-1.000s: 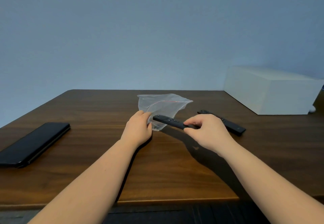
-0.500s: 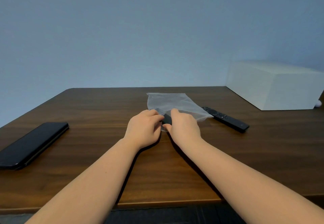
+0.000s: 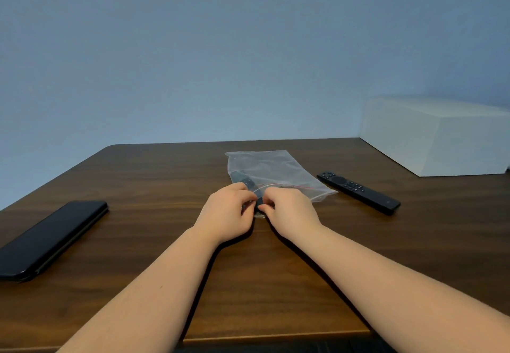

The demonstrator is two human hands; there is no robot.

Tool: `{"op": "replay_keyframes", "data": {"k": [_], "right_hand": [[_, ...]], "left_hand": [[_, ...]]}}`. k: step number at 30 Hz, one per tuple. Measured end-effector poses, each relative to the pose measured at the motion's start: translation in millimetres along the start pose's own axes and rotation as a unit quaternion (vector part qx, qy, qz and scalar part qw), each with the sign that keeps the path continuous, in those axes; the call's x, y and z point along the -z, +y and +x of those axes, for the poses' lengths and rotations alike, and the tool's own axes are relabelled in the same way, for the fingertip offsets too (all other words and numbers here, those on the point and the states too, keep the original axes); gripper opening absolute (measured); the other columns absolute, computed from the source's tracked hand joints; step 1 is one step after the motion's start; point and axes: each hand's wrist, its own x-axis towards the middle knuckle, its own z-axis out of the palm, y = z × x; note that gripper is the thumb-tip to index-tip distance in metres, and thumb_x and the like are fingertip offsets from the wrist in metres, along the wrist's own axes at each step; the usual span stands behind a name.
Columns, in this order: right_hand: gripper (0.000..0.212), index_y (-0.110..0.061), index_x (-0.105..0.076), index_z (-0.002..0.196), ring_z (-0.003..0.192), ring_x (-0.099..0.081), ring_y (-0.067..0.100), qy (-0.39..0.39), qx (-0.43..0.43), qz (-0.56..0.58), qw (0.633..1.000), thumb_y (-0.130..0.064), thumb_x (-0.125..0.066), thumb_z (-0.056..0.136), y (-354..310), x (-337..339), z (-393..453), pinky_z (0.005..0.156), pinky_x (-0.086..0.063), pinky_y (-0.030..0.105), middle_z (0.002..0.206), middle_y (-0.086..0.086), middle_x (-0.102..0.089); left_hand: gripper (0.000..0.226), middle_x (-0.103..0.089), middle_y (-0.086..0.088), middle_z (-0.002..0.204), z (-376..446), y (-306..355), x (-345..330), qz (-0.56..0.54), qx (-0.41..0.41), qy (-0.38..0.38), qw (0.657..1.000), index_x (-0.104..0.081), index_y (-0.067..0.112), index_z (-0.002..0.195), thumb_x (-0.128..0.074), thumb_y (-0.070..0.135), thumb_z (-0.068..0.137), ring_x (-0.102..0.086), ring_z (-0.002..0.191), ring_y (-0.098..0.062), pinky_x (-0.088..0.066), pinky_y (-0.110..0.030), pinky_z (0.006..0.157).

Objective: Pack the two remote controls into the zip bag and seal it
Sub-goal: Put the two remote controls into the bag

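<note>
A clear zip bag (image 3: 271, 169) with a red zip line lies flat on the brown table (image 3: 165, 176), its mouth toward me. One black remote control (image 3: 244, 181) is mostly inside it, dim through the plastic, with its near end dark between my hands. My left hand (image 3: 226, 211) pinches the bag's mouth at the left. My right hand (image 3: 289, 209) pinches the remote's near end just beside it. The second black remote control (image 3: 358, 192) lies bare on the table, right of the bag, buttons up, touched by nothing.
A black phone (image 3: 52, 236) lies flat near the table's left edge. A large white box (image 3: 436, 137) stands at the back right corner. The table's front edge runs just below my forearms.
My right hand has brought the first remote from the air into the bag's mouth and pushed it in. The bag has dropped from puffed open to lying flat. The second remote has not moved.
</note>
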Motion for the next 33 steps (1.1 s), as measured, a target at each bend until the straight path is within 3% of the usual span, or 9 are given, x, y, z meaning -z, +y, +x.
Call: {"op": "replay_keyframes", "data": {"k": [5, 9, 18, 25, 28, 33], "right_hand": [[0.023, -0.020, -0.065, 0.110, 0.100, -0.061, 0.026, -0.009, 0.038, -0.019, 0.999, -0.029, -0.053, 0.093, -0.6, -8.9, 6.5, 0.084, -0.050, 0.039, 0.104, 0.005, -0.070], [0.027, -0.019, -0.069, 0.108, 0.101, -0.061, 0.027, -0.028, 0.027, -0.043, 0.998, -0.032, -0.051, 0.094, 1.1, -10.0, 19.2, 0.086, -0.050, 0.039, 0.104, 0.007, -0.070], [0.012, -0.018, -0.067, 0.093, 0.086, -0.062, 0.026, 0.002, -0.054, -0.030, 0.998, -0.021, -0.056, 0.089, -4.8, -23.0, 47.0, 0.071, -0.051, 0.036, 0.093, 0.004, -0.068], [0.020, -0.017, -0.069, 0.101, 0.083, -0.060, 0.025, -0.051, -0.106, -0.040, 0.992, -0.026, -0.053, 0.092, -3.8, -25.0, 57.3, 0.066, -0.045, 0.034, 0.093, 0.004, -0.065], [0.021, -0.013, -0.068, 0.096, 0.073, -0.052, 0.024, -0.017, -0.141, -0.042, 0.989, -0.026, -0.052, 0.092, -4.8, -26.1, 58.4, 0.062, -0.043, 0.033, 0.083, 0.005, -0.057], [0.017, -0.011, -0.066, 0.094, 0.072, -0.051, 0.024, 0.015, -0.159, -0.031, 0.987, -0.020, -0.052, 0.094, -3.7, -26.7, 55.5, 0.060, -0.042, 0.033, 0.087, 0.007, -0.061]], "left_hand": [[0.025, -0.065, -0.003, 0.079, 1.8, -4.8, 0.2, -0.039, 0.013, 0.007, 0.999, -0.071, 0.018, 0.087, -0.047, 0.021, 0.081, -0.058, 0.077, -0.019, -0.052, -0.040, 0.069], [0.019, -0.068, -0.003, 0.080, 1.8, -5.6, -0.3, -0.054, 0.011, 0.015, 0.998, -0.072, 0.018, 0.087, -0.054, 0.015, 0.084, -0.059, 0.078, -0.018, -0.052, -0.036, 0.071], [0.020, -0.068, -0.004, 0.082, 1.6, -7.6, 0.5, -0.053, 0.009, 0.024, 0.998, -0.072, 0.017, 0.094, -0.056, 0.011, 0.084, -0.060, 0.078, -0.018, -0.053, -0.037, 0.074], [0.023, -0.069, -0.005, 0.083, 2.3, -8.0, -0.8, -0.052, 0.012, 0.021, 0.998, -0.072, 0.018, 0.097, -0.056, 0.008, 0.083, -0.060, 0.080, -0.020, -0.052, -0.037, 0.075], [0.021, -0.069, -0.005, 0.085, 2.0, -7.3, -0.2, -0.046, 0.016, 0.016, 0.999, -0.072, 0.016, 0.094, -0.056, 0.009, 0.084, -0.060, 0.081, -0.019, -0.053, -0.036, 0.076], [0.020, -0.068, -0.003, 0.088, 2.8, -7.5, -0.9, -0.040, 0.028, 0.014, 0.999, -0.072, 0.015, 0.096, -0.056, 0.011, 0.085, -0.059, 0.083, -0.017, -0.051, -0.031, 0.077]]}}
